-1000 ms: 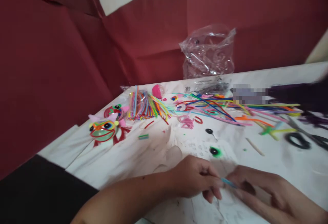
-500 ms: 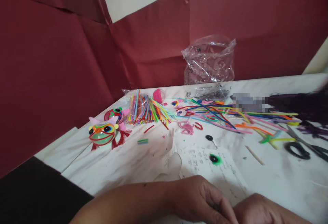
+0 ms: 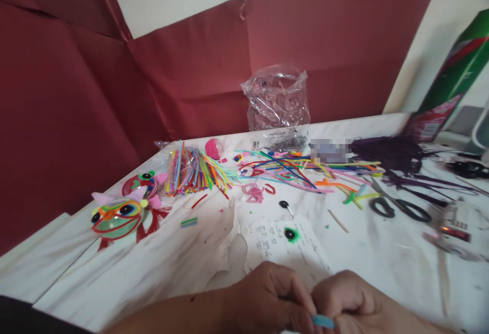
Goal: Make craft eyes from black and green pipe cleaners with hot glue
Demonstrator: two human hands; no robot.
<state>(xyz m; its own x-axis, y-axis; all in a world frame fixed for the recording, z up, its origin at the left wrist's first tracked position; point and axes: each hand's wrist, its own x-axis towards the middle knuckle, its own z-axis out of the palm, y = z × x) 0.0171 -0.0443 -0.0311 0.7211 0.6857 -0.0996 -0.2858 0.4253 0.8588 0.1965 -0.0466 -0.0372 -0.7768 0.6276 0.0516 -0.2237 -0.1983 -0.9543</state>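
Observation:
At the bottom edge of the view, my left hand (image 3: 280, 296) and my right hand (image 3: 349, 298) meet with fingers closed. A short light-blue piece of pipe cleaner (image 3: 323, 321) shows between their fingertips, pinched from both sides; the fingers hide its ends. Just beyond the hands lies a handwritten sheet of paper (image 3: 267, 242). On it is a black button-like eye with a green rim (image 3: 290, 234). A second black eye (image 3: 283, 204) lies a little farther off. Two short green and blue pipe cleaner pieces (image 3: 189, 221) rest to the left.
Colourful pipe cleaners (image 3: 191, 171) lie bundled at back left, with loose ones (image 3: 290, 168) beside them. Two decorated masks (image 3: 116, 217) stand at left. At right are black-handled scissors (image 3: 405, 209), purple strands (image 3: 389, 156), a white device with a red light (image 3: 464, 229) and a green container (image 3: 451, 79).
The view has turned right, bringing the white device and green container in. My hands have come up slightly, and the light-blue piece now shows between the fingertips.

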